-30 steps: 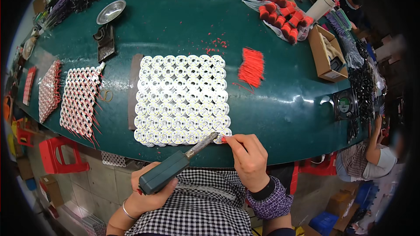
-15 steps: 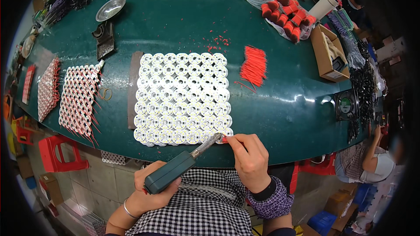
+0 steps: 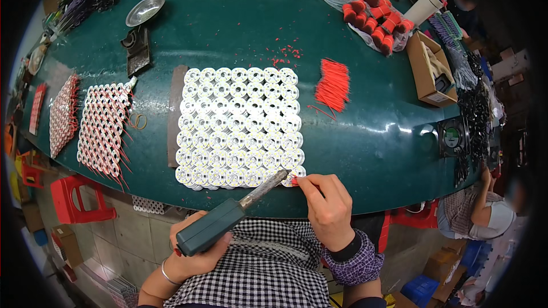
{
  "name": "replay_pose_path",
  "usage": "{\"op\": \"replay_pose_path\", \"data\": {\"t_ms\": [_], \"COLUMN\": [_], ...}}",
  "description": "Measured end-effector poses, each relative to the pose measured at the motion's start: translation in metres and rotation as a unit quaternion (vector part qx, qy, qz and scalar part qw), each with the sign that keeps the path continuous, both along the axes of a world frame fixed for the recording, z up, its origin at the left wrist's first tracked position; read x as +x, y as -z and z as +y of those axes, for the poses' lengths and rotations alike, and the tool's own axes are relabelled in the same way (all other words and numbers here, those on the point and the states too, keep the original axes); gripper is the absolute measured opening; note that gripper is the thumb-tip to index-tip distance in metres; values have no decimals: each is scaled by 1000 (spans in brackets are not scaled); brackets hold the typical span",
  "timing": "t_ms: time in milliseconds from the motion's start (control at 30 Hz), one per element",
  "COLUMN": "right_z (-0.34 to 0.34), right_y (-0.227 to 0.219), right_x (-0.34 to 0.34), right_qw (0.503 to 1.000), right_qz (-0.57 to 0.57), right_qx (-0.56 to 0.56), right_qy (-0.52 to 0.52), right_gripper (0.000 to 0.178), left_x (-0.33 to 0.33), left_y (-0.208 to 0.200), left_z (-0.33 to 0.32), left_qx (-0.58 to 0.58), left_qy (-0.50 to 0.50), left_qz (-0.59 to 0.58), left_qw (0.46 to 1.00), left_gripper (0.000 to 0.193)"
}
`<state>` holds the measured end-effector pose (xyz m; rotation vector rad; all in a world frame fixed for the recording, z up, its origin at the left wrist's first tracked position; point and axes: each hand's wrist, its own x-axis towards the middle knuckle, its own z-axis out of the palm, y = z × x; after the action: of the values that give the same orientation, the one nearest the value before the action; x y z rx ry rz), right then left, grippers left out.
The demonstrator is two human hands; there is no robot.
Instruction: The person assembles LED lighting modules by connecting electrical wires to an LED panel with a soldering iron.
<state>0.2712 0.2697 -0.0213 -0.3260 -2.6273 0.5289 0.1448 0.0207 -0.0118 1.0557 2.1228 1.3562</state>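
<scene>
My left hand (image 3: 197, 254) is wrapped round the dark green handle of a soldering iron (image 3: 212, 227). Its metal tip reaches the near right corner of a block of round white LED boards (image 3: 240, 122), laid out in rows on the table. At that same corner, my right hand (image 3: 331, 210) pinches a short red wire (image 3: 295, 181) against the last board, close beside the tip. Whether the tip touches the board cannot be made out. Right of the block lies a bundle of cut red wires (image 3: 333, 85).
Left on the green table (image 3: 228, 34) are boards with red wires attached (image 3: 104, 128), a metal dish (image 3: 145, 10) and a dark stand (image 3: 137, 54). Bagged red wire bundles (image 3: 377, 20) and a cardboard box (image 3: 431, 71) are at far right. Another person (image 3: 485, 205) sits right.
The soldering iron's handle has shifted slightly left with my left hand, and its tip sits a little back from the wire. My right hand stays at the corner board.
</scene>
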Motion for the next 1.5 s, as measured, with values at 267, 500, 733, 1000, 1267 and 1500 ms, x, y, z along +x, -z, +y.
{"op": "replay_pose_path", "data": {"t_ms": [267,500,733,1000,1267,1500], "right_z": [4,-3,-11,-11,-11,-11], "right_y": [-10,-44,-8,0,1,1], "right_x": [10,17,-4,-4,-3,-3], "right_qw": [1000,996,999,1000,1000,1000], "right_qz": [-19,-58,34,18,13,3], "right_qx": [-6,4,-23,-13,-12,-12], "right_qy": [10,61,1,-11,-12,-12], "right_gripper": [32,30,30,31,31,31], "left_x": [1,-4,-6,-8,-8,-9], "left_y": [-6,-6,-13,-14,-13,-12], "left_z": [-7,-6,-6,0,4,6], "left_qx": [-71,-29,-28,-4,5,6], "left_qy": [-72,-78,-30,-3,-10,-4], "left_qz": [-123,-62,-58,2,-59,-42], "left_qw": [987,995,997,1000,998,999], "left_gripper": [26,27,27,27,22,21]}}
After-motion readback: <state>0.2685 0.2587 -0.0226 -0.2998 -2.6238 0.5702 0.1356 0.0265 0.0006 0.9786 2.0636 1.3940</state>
